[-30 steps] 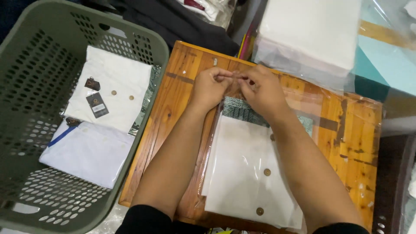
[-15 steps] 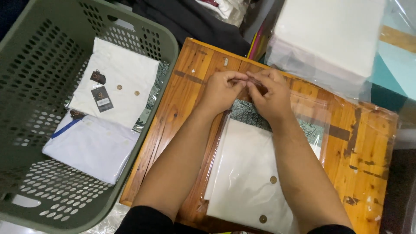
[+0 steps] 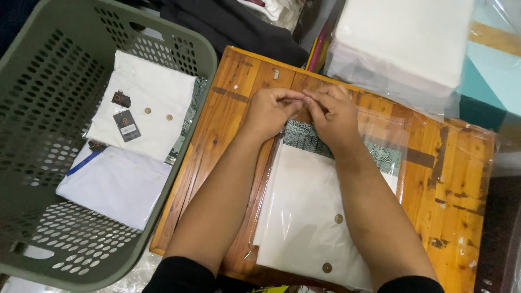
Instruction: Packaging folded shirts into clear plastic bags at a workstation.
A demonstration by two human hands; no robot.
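A folded white shirt (image 3: 304,217) with brown buttons and a green patterned collar lies inside a clear plastic bag (image 3: 380,130) on a small wooden table (image 3: 445,211). My left hand (image 3: 271,111) and my right hand (image 3: 331,114) meet at the far end of the bag, fingertips pinched together on its top edge above the collar. Both forearms lie over the shirt.
A green plastic basket (image 3: 32,97) stands to the left, holding two folded white shirts (image 3: 141,103), one with dark tags. A stack of white bagged garments (image 3: 401,43) sits behind the table. Dark cloth (image 3: 228,21) lies at the back.
The view has shifted slightly; my hands stay pinched together at the bag's top edge, with small finger movements only.
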